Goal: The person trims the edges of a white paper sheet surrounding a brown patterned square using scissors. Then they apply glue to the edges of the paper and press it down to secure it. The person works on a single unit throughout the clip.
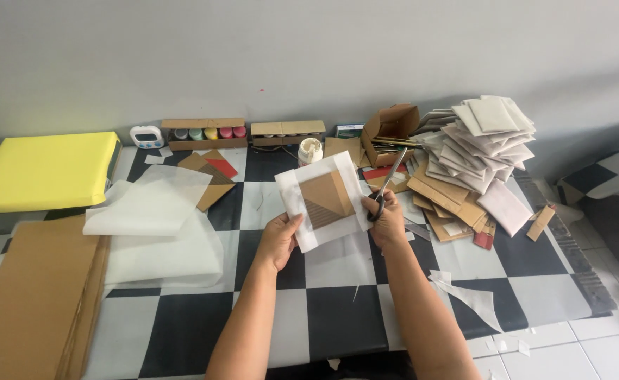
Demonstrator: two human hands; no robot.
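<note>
My left hand (pixel 279 239) pinches the lower left edge of a white translucent paper sheet (pixel 295 186) that is wrapped over a brown cardboard square (pixel 326 198), held up above the checkered mat. My right hand (pixel 387 219) grips a pair of scissors (pixel 387 184) by the dark handles. The blades point up and to the right, along the sheet's right edge.
A black-and-white checkered mat (pixel 338 302) covers the floor. Loose white sheets (pixel 158 218) lie at left, beside a stack of brown cardboard (pixel 31 302) and a yellow pad (pixel 42 169). A heap of wrapped squares (pixel 475 151), a glue bottle (pixel 310 150), paint pots (pixel 207 133) and a timer (pixel 146 136) stand along the wall.
</note>
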